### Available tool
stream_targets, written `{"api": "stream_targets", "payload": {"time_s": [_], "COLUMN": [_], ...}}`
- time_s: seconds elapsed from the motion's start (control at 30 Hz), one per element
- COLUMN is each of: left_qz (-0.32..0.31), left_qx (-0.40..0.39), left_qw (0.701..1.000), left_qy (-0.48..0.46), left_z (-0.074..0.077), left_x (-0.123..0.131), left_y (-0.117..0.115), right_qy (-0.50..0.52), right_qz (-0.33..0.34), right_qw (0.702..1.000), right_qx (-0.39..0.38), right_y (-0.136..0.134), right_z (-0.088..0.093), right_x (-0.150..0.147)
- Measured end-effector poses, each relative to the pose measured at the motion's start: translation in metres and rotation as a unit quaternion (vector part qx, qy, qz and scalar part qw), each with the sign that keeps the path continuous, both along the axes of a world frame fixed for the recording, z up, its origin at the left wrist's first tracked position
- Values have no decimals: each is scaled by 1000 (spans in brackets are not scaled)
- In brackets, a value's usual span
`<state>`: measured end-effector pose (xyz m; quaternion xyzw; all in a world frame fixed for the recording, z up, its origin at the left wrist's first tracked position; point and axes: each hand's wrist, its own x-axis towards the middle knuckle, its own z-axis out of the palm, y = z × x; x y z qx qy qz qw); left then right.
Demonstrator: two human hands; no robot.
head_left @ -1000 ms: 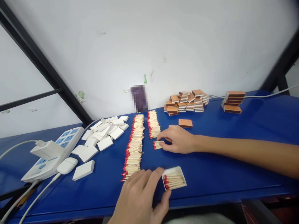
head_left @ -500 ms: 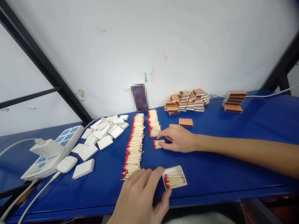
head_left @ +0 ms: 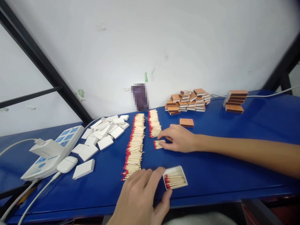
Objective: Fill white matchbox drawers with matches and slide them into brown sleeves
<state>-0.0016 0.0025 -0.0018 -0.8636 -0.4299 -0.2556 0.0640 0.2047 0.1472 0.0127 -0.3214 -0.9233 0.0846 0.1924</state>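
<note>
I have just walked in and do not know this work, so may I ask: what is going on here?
One person works bare-handed at a blue table. The left grip holds a white tray by its left side, with some matches in it. The right grip is at a small group of matches, thumb at their plain ends. A long row and a shorter row of matches lie nearby, with white pieces to the left and piled orange boxes behind.
</note>
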Motion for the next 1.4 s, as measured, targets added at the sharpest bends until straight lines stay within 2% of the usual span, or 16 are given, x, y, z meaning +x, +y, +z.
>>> {"api": "stream_targets", "payload": {"time_s": [1.4], "left_qz": [-3], "left_qx": [-1], "left_qw": [1000], "left_qy": [-12], "left_z": [2], "left_x": [2], "left_y": [-1], "right_qy": [20], "right_qz": [10], "right_qw": [999], "right_qx": [-46], "right_y": [3], "right_z": [0], "right_x": [-1]}}
